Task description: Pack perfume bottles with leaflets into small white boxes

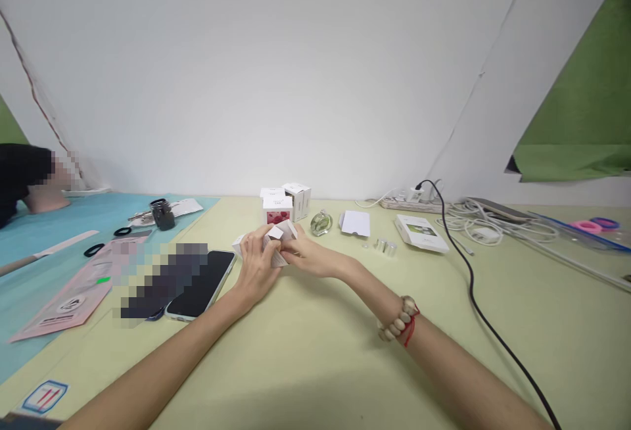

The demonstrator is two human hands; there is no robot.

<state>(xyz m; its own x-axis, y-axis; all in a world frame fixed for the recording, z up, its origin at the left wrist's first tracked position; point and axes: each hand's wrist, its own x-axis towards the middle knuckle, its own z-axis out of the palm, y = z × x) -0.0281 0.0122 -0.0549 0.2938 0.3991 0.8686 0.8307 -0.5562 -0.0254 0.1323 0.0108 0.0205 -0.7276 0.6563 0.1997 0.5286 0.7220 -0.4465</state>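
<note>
A small white cardboard box (290, 229) with open flaps is between my two hands at the middle of the table. My left hand (257, 260) is wrapped round its near left side, with a white corner showing past the fingers. My right hand (303, 254) closes on the right side near the flaps, its fingertips partly hidden by the box. Just behind stand several small white boxes (277, 204), one with a red fruit picture. Right of them sit a round glass jar (321, 223) with green contents and an open white carton (355, 223).
A phone (202, 285) lies left of my left arm, beside a pink packet (73, 298). Small clear vials (385, 246) and a flat white box (421, 233) lie right. A black cable (470, 279) crosses the right side. Another person's arm (46, 196) rests at far left.
</note>
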